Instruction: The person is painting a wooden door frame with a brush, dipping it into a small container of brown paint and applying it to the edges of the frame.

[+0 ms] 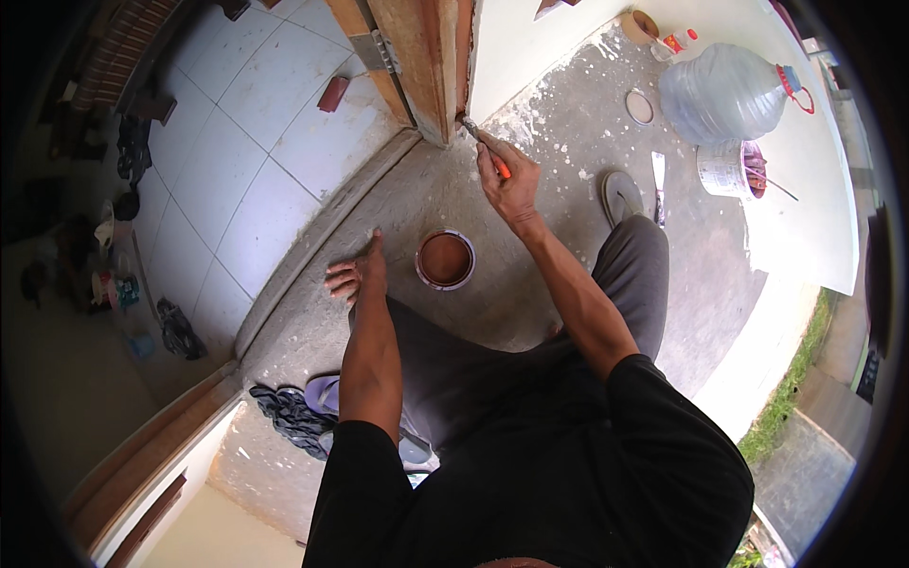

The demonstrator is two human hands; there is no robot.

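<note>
My right hand (512, 194) is closed around a paintbrush (501, 168) with an orange handle. The brush's tip end reaches the foot of the wooden door frame (434, 71), beside the white wall (516, 47); its bristles are hard to make out. Near my knee, my left hand (362, 270) is open and empty, with fingers spread over the doorsill (317, 232). Between my hands a round can (418, 260) stands on the concrete floor, holding reddish-brown paint (445, 259).
On the right are a large clear water jug (720, 95), a white bucket (717, 172), a scraper (659, 175), a sandal (621, 194) and a tape roll (640, 26). A dark red block (333, 94) lies on the tiles. Black cloth (289, 421) and a purple sandal (323, 394) lie lower left.
</note>
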